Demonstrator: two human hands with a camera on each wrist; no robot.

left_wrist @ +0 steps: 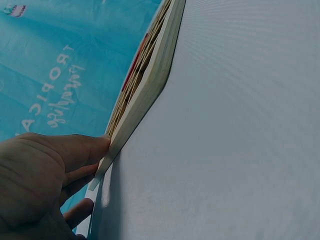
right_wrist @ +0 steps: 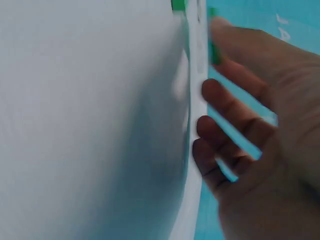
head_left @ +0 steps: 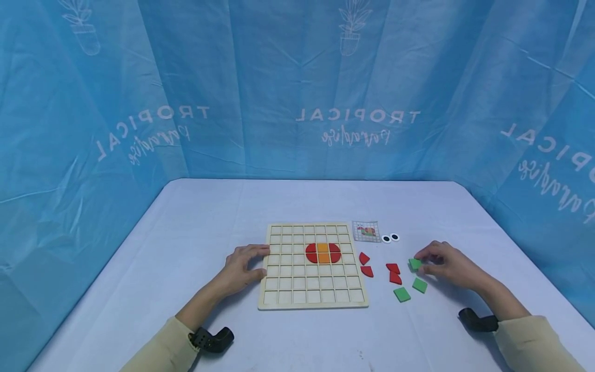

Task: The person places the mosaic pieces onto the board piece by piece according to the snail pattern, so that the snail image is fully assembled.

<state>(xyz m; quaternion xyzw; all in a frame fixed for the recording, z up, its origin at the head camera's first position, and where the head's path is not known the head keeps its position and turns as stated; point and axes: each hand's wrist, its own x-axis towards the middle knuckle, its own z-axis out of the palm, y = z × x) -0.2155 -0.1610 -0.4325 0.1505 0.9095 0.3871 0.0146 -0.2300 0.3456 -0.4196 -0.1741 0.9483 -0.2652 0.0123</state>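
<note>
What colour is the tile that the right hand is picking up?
Green: the tile at the right hand shows best in the head view.

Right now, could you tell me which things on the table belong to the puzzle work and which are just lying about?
In use:
- wooden grid board, steadied at its edge by the left hand
- green tile, pinched by the right hand
- red and orange tiles set in the board

Lying about for now:
- pattern card
- two eye pieces
- loose red tiles
- two loose green tiles
</note>
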